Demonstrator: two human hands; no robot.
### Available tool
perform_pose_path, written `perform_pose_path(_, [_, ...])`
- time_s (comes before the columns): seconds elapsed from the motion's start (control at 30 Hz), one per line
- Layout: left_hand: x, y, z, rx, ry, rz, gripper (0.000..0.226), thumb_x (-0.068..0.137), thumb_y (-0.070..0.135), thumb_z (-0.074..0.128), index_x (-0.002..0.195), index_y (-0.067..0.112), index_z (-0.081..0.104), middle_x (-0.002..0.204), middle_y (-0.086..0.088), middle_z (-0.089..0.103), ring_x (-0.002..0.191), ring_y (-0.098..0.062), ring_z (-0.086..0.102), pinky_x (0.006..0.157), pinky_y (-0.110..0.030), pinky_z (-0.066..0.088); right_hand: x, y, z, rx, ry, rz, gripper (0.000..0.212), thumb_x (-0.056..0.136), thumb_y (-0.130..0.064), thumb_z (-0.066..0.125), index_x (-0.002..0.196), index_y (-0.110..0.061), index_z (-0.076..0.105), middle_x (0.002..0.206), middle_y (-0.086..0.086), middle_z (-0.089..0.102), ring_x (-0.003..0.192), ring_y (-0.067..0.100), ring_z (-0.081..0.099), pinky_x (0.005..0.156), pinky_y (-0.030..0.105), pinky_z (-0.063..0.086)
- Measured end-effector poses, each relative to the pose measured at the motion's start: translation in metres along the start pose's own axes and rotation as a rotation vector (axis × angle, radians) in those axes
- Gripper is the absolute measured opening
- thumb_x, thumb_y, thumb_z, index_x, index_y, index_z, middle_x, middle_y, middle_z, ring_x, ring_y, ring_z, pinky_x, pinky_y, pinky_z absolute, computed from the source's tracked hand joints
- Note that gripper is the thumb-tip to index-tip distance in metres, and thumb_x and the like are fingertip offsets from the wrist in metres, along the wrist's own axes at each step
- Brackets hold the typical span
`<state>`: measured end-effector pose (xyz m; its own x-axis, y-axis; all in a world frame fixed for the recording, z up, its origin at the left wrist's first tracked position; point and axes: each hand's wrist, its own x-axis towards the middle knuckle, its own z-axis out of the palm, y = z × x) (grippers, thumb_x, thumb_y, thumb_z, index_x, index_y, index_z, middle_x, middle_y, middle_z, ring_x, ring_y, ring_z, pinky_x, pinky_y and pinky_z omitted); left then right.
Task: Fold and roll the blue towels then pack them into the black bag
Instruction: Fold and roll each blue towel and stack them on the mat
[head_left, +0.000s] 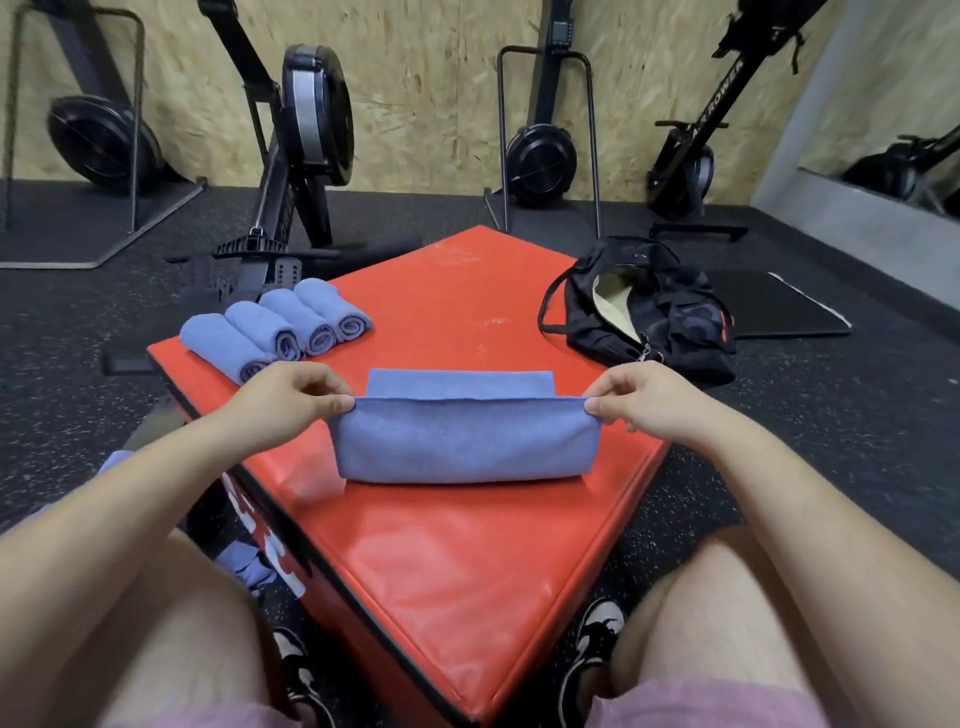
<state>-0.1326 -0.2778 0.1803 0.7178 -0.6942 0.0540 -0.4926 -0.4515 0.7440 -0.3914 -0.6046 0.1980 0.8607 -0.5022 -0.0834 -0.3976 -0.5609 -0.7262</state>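
A seated person pinches the two upper corners of a blue towel (462, 441), left hand (280, 400) and right hand (654, 400) held wide apart, lifting a fold over a red padded box (467, 561). The cloth looks light, soft and limp, likely to sag unless kept taut from its corners or edges. Four rolled towels (275, 327) lie side by side at the box's left edge; the black bag (654, 317) gapes open on the floor to the right, nothing blocking the way. Rowing machines (306, 130) stand behind.
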Motion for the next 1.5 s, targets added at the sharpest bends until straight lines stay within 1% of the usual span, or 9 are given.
perform_pose_path(0.27, [0.076, -0.012, 0.012, 0.038, 0.023, -0.097, 0.007, 0.089, 0.022, 0.074, 0.082, 0.02, 0.074, 0.084, 0.006, 0.073, 0.081, -0.011, 0.063, 0.074, -0.027, 0.048, 0.084, 0.012, 0.01, -0.073, 0.042, 0.068, 0.006, 0.088, -0.014, 0.071, 0.083, -0.016, 0.074, 0.084, 0.001, 0.076, 0.081, 0.014, 0.069, 0.069, 0.025, 0.05])
perform_pose_path(0.4, [0.111, -0.025, 0.022, 0.086, 0.024, -0.124, 0.009, 0.089, 0.022, 0.071, 0.081, 0.019, 0.072, 0.085, 0.005, 0.072, 0.087, -0.014, 0.064, 0.074, -0.026, 0.047, 0.121, 0.022, 0.021, -0.114, 0.076, 0.062, 0.007, 0.087, -0.016, 0.072, 0.081, -0.019, 0.074, 0.085, -0.004, 0.075, 0.087, 0.015, 0.07, 0.085, 0.034, 0.055])
perform_pose_path(0.63, [0.149, -0.057, 0.049, 0.148, 0.072, -0.124, 0.01, 0.088, 0.02, 0.07, 0.079, 0.018, 0.07, 0.078, 0.004, 0.069, 0.075, -0.015, 0.063, 0.066, -0.024, 0.046, 0.157, 0.043, 0.044, -0.185, 0.139, 0.107, 0.007, 0.089, -0.02, 0.068, 0.084, -0.019, 0.073, 0.082, -0.008, 0.07, 0.077, 0.01, 0.063, 0.063, 0.018, 0.042])
perform_pose_path(0.87, [0.167, -0.07, 0.062, 0.19, 0.017, -0.104, 0.009, 0.086, 0.009, 0.069, 0.079, 0.014, 0.07, 0.083, 0.001, 0.072, 0.08, -0.018, 0.065, 0.074, -0.031, 0.048, 0.173, 0.054, 0.057, -0.282, 0.12, 0.151, 0.01, 0.087, -0.015, 0.064, 0.081, -0.014, 0.072, 0.082, -0.002, 0.072, 0.07, 0.013, 0.062, 0.06, 0.025, 0.041])
perform_pose_path(1.07, [0.175, -0.076, 0.06, 0.275, -0.026, -0.075, 0.008, 0.088, 0.014, 0.071, 0.08, 0.016, 0.073, 0.082, 0.002, 0.07, 0.08, -0.018, 0.063, 0.071, -0.031, 0.046, 0.175, 0.054, 0.057, -0.258, 0.156, 0.144, 0.002, 0.086, -0.016, 0.069, 0.087, -0.017, 0.068, 0.077, -0.009, 0.062, 0.064, 0.011, 0.059, 0.052, 0.014, 0.036])
perform_pose_path(1.17, [0.174, -0.079, 0.06, 0.36, -0.042, -0.027, 0.008, 0.089, 0.015, 0.07, 0.082, 0.019, 0.072, 0.083, 0.001, 0.068, 0.084, -0.021, 0.063, 0.074, -0.033, 0.046, 0.173, 0.055, 0.058, -0.297, 0.136, 0.133, 0.004, 0.087, -0.018, 0.068, 0.085, -0.02, 0.07, 0.084, -0.004, 0.068, 0.078, 0.019, 0.064, 0.06, 0.021, 0.043])
perform_pose_path(1.3, [0.172, -0.07, 0.068, 0.526, -0.013, 0.089, 0.02, 0.087, 0.017, 0.06, 0.097, 0.028, 0.073, 0.101, 0.002, 0.062, 0.103, -0.024, 0.059, 0.088, -0.038, 0.048, 0.165, 0.045, 0.067, -0.535, 0.136, 0.061, 0.024, 0.09, -0.025, 0.062, 0.114, -0.023, 0.066, 0.112, 0.006, 0.056, 0.109, 0.029, 0.055, 0.091, 0.039, 0.049])
perform_pose_path(1.37, [0.172, -0.054, 0.078, 0.485, -0.074, 0.158, 0.021, 0.086, 0.026, 0.056, 0.1, 0.032, 0.071, 0.102, 0.005, 0.061, 0.104, -0.021, 0.059, 0.091, -0.039, 0.048, 0.155, 0.027, 0.077, -0.595, 0.137, -0.017, 0.026, 0.093, -0.027, 0.058, 0.118, -0.025, 0.065, 0.115, 0.005, 0.051, 0.114, 0.03, 0.048, 0.092, 0.042, 0.048])
perform_pose_path(1.5, [0.177, -0.022, 0.108, 0.4, -0.239, 0.264, 0.031, 0.084, 0.046, 0.051, 0.108, 0.041, 0.069, 0.1, 0.01, 0.057, 0.094, -0.013, 0.058, 0.094, -0.042, 0.048, 0.132, -0.013, 0.104, -0.539, -0.003, -0.121, 0.014, 0.093, -0.036, 0.06, 0.102, -0.031, 0.069, 0.098, -0.006, 0.051, 0.103, 0.022, 0.057, 0.078, 0.034, 0.045])
